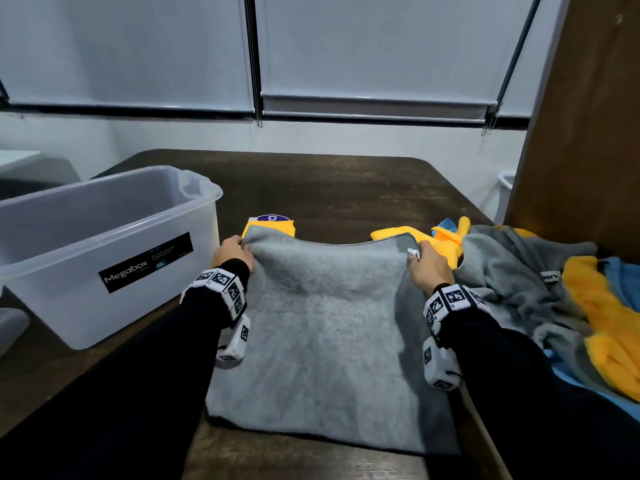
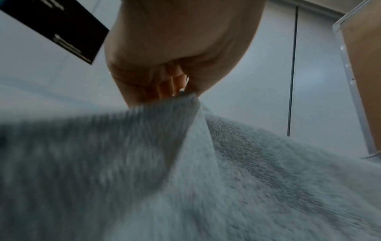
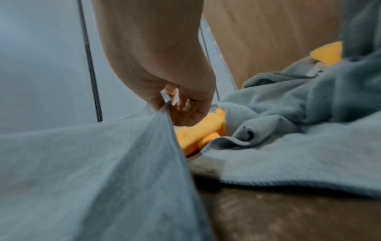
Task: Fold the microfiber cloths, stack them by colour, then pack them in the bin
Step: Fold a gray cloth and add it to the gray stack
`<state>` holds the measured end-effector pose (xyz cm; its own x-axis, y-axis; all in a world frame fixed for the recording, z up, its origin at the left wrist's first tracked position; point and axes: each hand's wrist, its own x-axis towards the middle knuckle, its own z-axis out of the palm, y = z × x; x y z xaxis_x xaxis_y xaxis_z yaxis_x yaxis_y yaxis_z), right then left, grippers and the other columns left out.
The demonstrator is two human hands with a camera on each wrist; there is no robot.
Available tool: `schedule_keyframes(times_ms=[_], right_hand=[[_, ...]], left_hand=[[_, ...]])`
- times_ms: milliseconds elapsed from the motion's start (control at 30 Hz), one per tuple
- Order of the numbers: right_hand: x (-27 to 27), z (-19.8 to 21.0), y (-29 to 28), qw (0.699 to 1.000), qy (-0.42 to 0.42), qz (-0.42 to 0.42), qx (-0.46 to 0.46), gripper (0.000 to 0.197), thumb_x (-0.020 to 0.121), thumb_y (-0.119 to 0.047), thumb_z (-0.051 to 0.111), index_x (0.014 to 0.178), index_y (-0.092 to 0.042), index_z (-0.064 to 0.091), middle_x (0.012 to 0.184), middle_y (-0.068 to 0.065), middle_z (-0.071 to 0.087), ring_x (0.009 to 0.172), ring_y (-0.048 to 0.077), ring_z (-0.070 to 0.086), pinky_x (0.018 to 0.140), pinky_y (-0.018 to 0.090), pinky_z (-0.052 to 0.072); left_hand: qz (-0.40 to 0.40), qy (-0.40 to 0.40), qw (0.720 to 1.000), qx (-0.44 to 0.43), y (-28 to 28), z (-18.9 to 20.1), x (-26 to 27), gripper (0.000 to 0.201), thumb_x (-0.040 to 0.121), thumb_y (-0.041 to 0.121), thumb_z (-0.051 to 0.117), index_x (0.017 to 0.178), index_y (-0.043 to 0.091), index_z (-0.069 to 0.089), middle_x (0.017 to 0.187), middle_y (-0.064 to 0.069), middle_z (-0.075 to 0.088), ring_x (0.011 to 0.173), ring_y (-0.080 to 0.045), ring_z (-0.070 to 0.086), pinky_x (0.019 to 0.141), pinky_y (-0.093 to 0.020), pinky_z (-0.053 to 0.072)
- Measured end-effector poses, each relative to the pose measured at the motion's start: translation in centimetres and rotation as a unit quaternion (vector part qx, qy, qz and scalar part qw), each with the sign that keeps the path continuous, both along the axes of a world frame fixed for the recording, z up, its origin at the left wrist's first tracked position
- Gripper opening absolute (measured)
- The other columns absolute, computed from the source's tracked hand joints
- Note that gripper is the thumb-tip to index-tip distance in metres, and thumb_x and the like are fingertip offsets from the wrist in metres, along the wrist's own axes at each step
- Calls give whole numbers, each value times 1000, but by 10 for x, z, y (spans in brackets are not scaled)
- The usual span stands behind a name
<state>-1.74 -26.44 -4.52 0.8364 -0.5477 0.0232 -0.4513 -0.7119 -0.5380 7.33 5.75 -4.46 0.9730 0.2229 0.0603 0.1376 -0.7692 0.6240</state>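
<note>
A grey microfiber cloth (image 1: pixel 329 341) lies spread on the dark table in front of me, its far edge lifted. My left hand (image 1: pixel 235 252) pinches the far left corner of that cloth (image 2: pixel 185 104). My right hand (image 1: pixel 424 263) pinches the far right corner of the grey cloth (image 3: pixel 164 104). A folded yellow cloth (image 1: pixel 272 226) with a round purple label lies just beyond the grey cloth's far edge. The clear plastic bin (image 1: pixel 104 237) stands at the left and looks empty.
A loose heap of grey, yellow and blue cloths (image 1: pixel 554 292) covers the table's right side, close to my right hand (image 3: pixel 179 97). A wooden panel (image 1: pixel 588 116) rises at the far right. Bare table (image 1: pixel 329 188) stretches beyond the cloths up to the wall.
</note>
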Motion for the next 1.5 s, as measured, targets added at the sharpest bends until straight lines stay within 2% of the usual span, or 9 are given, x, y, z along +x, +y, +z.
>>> schedule_keyframes(times_ms=[100,233,400,567,733,833,1100,1300,1500], right_hand=[[2,-1,11,991,112,46,58,44,97,-22,50,133,-1,37,118,21,56,98,35,55,71,34,40],[-10,-6,16,982,169,57,62,52,88,-24,66,125,4,43,89,11,54,86,28,52,64,31,41],[-41,-14,12,976,187,96,50,88,78,-35,78,142,-4,27,137,17,48,119,35,51,92,43,46],[-79,-8,22,966,208,145,48,110,73,-32,83,153,-26,7,150,20,34,128,41,44,96,51,47],[-125,13,38,937,281,199,53,100,77,-25,81,151,-32,14,145,19,37,112,38,54,79,46,56],[-143,8,33,931,286,213,79,79,83,-11,75,141,-37,29,105,17,52,73,29,60,47,37,54],[-154,9,7,979,-66,190,45,28,92,-7,56,115,-23,55,82,5,59,64,11,50,53,15,38],[-163,42,11,937,242,249,-29,5,88,-19,68,90,-20,71,83,1,61,74,17,54,46,19,43],[-164,31,14,924,282,257,-20,19,82,-31,75,74,-15,68,67,1,57,60,14,50,44,18,40]], left_hand=[[-22,148,988,43,13,-2,-3,58,93,34,52,134,-4,40,134,-24,49,121,-40,50,98,-39,43],[-109,233,966,17,20,-9,-25,60,86,27,68,130,-6,46,130,-24,52,119,-38,53,76,-33,40],[-179,256,950,14,58,-25,-56,100,61,36,85,139,1,33,137,-13,46,122,-33,48,96,-44,45],[-270,197,941,-41,72,-24,-94,99,72,4,79,149,13,16,149,-7,30,136,-25,33,108,-42,36],[-305,240,919,-75,77,-3,-136,44,81,0,68,121,13,53,97,-4,60,55,-17,50,44,-24,46],[-321,208,924,-17,86,7,-143,24,85,8,67,108,13,66,70,0,62,51,-10,49,47,-21,42],[-245,33,969,1,84,36,-153,22,93,-3,48,105,2,67,64,-7,53,38,-8,46,34,-10,36],[-310,184,922,143,79,54,-167,20,88,-3,52,86,-1,73,36,8,49,26,-4,39,30,-15,34],[-345,252,890,160,73,46,-171,13,83,13,68,74,11,77,57,-1,63,45,-7,54,48,-21,50]])
